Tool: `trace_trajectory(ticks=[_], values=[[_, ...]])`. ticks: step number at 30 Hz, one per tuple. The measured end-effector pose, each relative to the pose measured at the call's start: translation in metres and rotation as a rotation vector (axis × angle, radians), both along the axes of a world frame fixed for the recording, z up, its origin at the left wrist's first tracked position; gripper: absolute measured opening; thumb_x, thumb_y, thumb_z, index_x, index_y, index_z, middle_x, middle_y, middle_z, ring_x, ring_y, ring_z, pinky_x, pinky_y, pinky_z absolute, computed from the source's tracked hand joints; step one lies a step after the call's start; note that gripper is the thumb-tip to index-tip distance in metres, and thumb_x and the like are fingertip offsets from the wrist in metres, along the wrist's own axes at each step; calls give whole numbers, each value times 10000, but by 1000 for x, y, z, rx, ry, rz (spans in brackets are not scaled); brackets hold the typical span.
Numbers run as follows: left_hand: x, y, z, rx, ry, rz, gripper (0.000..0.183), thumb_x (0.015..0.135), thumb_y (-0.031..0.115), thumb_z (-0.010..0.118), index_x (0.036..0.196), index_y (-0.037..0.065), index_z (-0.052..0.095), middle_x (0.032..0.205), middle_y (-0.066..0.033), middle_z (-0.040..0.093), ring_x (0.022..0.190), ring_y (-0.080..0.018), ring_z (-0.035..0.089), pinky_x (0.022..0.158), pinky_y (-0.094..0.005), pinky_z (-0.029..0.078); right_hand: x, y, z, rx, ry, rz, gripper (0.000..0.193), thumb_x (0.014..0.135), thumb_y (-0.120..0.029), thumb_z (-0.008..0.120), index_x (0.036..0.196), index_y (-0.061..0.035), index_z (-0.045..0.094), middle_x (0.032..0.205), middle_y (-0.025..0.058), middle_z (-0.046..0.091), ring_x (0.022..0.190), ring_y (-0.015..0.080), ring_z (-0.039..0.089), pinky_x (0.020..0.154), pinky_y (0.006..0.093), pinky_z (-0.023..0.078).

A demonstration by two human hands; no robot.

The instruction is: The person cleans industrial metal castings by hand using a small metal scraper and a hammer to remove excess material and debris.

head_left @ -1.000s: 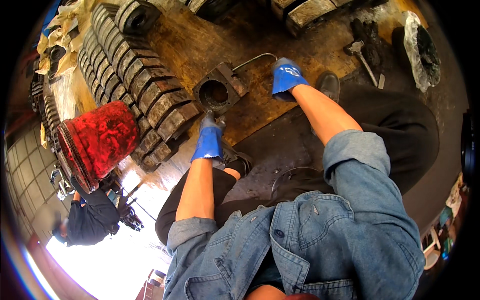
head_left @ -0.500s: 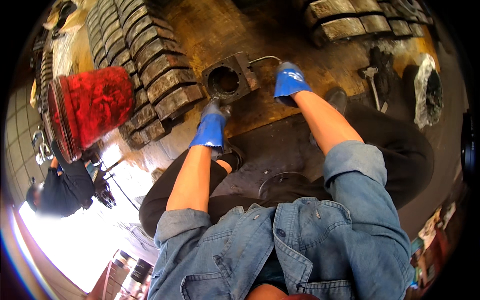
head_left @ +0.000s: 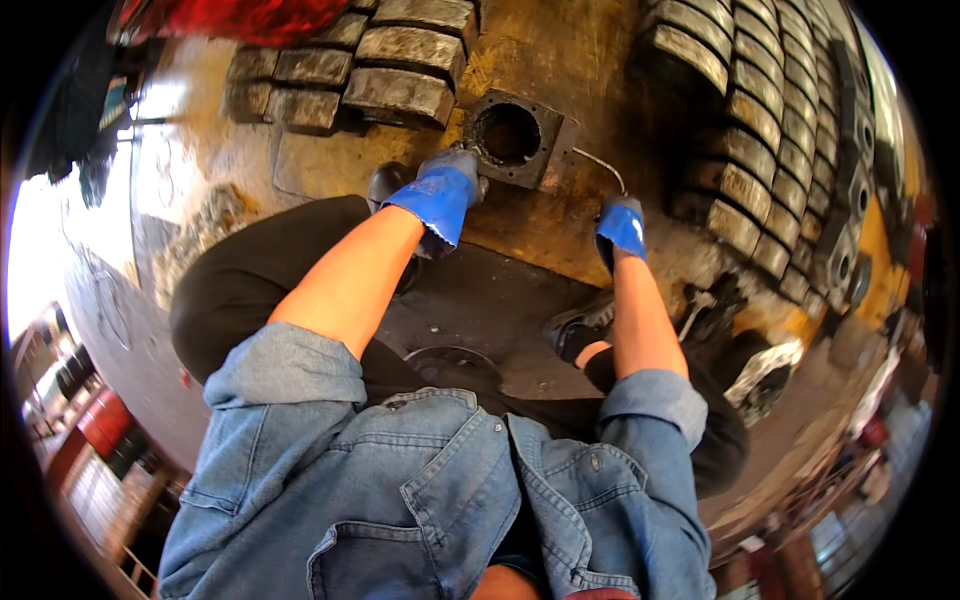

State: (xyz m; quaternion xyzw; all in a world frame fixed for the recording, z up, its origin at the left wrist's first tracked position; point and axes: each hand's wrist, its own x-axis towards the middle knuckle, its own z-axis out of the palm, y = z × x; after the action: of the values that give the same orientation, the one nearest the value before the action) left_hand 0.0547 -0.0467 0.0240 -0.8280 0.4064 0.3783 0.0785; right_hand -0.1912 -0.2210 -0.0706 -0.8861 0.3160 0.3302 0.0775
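Note:
A dark, greasy square metal block (head_left: 557,165) with a large round bore lies on the stained wooden floor in front of me. My left hand (head_left: 447,190), in a blue and grey glove, has its fingers closed at the block's near left corner. A thin bent metal rod (head_left: 603,163) runs from the right side of the block. Its far end is gripped by my right hand (head_left: 622,230), gloved in blue, to the right of the block. The glove partly hides that end, and how the rod meets the block is too small to tell.
Rows of curved metal blocks (head_left: 405,95) stand at the far left, with more rows (head_left: 735,190) on the right. A red bucket (head_left: 250,18) shows at the upper left edge. A hammer (head_left: 694,315) and a plastic-wrapped item (head_left: 765,378) lie at lower right. My shoes (head_left: 583,325) flank the block.
My view has turned, so the block, rod and stacks appear rotated clockwise and the red bucket has slid to the upper edge. Both hands keep their places at the block and the rod.

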Motion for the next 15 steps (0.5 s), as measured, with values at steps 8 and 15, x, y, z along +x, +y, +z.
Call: trace_trajectory(ticks=[8, 15], values=[[3, 17, -15, -111, 53, 68, 407, 810, 314, 615, 1106, 33, 611, 1131, -189, 621, 1077, -339, 588, 934, -418, 475, 53, 23, 18, 27, 3, 200, 225, 833, -118, 512, 936, -28, 691, 923, 191, 677, 867, 316, 666, 714, 367, 536], [-2, 4, -11, -124, 38, 88, 419, 797, 310, 630, 1102, 24, 620, 1111, -189, 637, 1063, -337, 601, 921, -407, 486, -21, -26, -89, 145, -34, -392, 255, 862, -240, 570, 1035, -115, 709, 1131, 106, 660, 1064, 234, 633, 849, 297, 517]])
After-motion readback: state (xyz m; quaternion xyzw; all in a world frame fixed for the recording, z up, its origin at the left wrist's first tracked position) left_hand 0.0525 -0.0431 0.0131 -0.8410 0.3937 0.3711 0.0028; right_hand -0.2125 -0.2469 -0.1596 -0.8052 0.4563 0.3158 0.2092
